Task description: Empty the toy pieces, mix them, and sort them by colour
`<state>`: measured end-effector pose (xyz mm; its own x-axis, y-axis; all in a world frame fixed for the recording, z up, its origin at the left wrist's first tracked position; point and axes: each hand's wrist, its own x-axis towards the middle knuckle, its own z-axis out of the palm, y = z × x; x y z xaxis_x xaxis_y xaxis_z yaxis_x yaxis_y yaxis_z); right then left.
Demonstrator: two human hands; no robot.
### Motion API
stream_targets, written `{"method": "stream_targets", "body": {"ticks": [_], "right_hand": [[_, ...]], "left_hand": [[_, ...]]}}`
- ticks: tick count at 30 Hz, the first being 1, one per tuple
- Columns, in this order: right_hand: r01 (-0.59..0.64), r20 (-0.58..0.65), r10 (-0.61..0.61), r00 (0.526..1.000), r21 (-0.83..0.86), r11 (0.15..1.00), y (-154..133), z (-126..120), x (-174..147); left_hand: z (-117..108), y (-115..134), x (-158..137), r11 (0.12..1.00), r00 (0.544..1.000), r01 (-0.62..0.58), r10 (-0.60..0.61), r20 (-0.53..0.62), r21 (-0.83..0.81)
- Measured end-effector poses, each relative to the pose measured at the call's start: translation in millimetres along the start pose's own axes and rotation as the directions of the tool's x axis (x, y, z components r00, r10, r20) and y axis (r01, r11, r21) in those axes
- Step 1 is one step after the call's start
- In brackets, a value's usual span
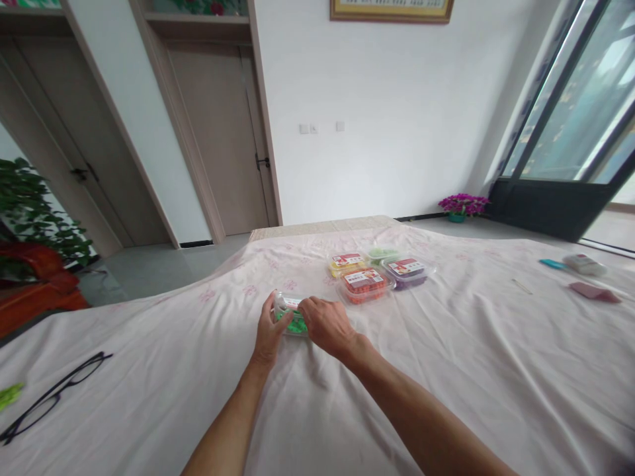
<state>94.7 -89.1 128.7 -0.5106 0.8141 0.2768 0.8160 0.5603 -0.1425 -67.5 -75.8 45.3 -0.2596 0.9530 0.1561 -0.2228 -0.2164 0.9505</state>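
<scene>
A pale cloth [436, 370] spreads wide. Over it, the right hand [328, 324] curls, fingers bunched at the right end of a clear container [286, 296], any pinch hidden; the left hand [270, 332], half open, grips the left end, thumb in front. Green pieces [297, 324] show inside.

The left hand [268, 332] held a clear box [286, 301] of green pieces [297, 324]; the right hand [328, 324] curled at its right side. Farther right on the cloth [456, 330] sat an orange box [366, 286], a yellow box [342, 266], a purple box [405, 271] and a pale green box [383, 254].
</scene>
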Motion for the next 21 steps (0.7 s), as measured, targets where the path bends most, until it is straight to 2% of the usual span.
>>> {"method": "stream_targets", "body": {"ticks": [7,11,14,16,18,21], "right_hand": [[-0.092,-0.101,0.096,0.990,0.046,0.995,2,13,2],[-0.219,-0.214,0.247,0.945,0.144,0.965,8,17,7],[-0.366,-0.312,0.438,0.843,0.262,0.893,26,8,19],[-0.417,-0.353,0.543,0.762,0.374,0.828,46,2,25],[-0.400,-0.362,0.626,0.690,0.530,0.748,70,1,27],[-0.226,-0.368,0.739,0.565,0.792,0.567,99,18,18]], "left_hand": [[3,-12,2,0.999,0.999,-0.026,0.026,-0.037,-0.024],[4,-17,-3,0.997,0.993,-0.075,0.077,-0.089,0.026],[2,-18,-6,0.988,0.990,-0.116,0.123,-0.065,0.098],[-1,-18,-6,0.985,0.991,-0.120,0.127,-0.047,0.121],[-7,-18,-3,0.987,0.992,-0.109,0.115,-0.049,0.117],[-15,-16,4,0.988,0.991,-0.109,0.117,-0.065,0.105]]}}
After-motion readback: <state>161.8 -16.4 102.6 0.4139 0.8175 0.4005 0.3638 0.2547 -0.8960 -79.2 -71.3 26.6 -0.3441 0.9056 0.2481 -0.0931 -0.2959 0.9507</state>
